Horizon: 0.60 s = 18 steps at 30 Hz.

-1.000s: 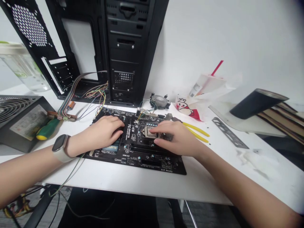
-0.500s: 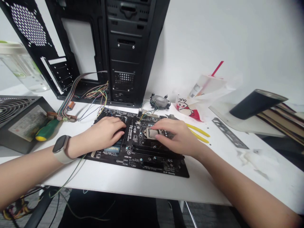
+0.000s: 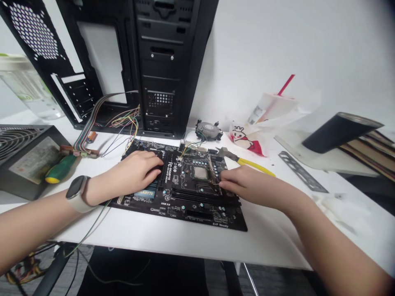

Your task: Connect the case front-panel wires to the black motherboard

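A black Gigabyte motherboard (image 3: 185, 213) lies flat on the white table. My left hand (image 3: 138, 170) rests on its left part, palm down, fingers laid over the board and the thumb apart from them. To the right, my right hand (image 3: 243, 183) pinches the CPU socket's metal cover (image 3: 212, 168), which stands tilted up on its edge. The silver CPU (image 3: 200, 173) sits uncovered in the socket beside it. The exact grip of the right fingertips is partly hidden.
An open black PC case (image 3: 166, 82) stands behind the board. At left are a power supply (image 3: 33, 158) and a green screwdriver (image 3: 61, 168). A CPU fan (image 3: 209, 130), yellow-handled pliers (image 3: 254, 165), a drink cup (image 3: 274, 109) and a metal I/O plate (image 3: 302, 172) lie right.
My right hand has moved right, away from the CPU, and the socket cover has swung upright. The CPU's surface now shows more fully. My left hand stays put.
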{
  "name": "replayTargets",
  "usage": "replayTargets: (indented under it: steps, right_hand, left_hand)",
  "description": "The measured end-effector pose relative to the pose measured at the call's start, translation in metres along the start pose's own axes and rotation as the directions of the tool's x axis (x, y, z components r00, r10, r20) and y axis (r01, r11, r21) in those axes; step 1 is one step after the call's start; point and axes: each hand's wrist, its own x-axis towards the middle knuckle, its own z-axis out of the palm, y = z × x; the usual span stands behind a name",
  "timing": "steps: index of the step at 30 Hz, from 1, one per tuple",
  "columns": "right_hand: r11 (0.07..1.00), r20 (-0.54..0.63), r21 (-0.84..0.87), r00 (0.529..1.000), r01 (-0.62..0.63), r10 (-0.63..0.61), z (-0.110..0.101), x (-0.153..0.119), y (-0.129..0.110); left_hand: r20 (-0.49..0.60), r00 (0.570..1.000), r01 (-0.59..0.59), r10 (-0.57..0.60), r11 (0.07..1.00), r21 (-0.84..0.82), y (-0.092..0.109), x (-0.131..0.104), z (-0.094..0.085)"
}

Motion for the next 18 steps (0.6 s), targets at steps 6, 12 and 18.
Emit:
replayTargets:
  steps: [6, 12, 18]
  right_hand:
    - [0.998, -0.105, 0.0, 0.993, 0.061, -0.061, 0.004, 0.005, -0.013]
    - [0.995, -0.227, 0.043, 0.971, 0.087, -0.075, 0.008, 0.01, -0.015]
    - [0.993, -0.259, 0.052, 0.961, 0.108, -0.091, 0.011, 0.011, -0.013]
  left_hand:
    - [0.007, 1.0, 0.011, -0.011, 1.0, 0.012, 0.002, 0.001, -0.002]
    - [-0.01, 1.0, 0.018, -0.018, 1.0, 0.006, 0.003, 0.002, -0.002]
    - [0.007, 1.0, 0.027, -0.027, 0.999, 0.022, 0.004, 0.002, -0.002]
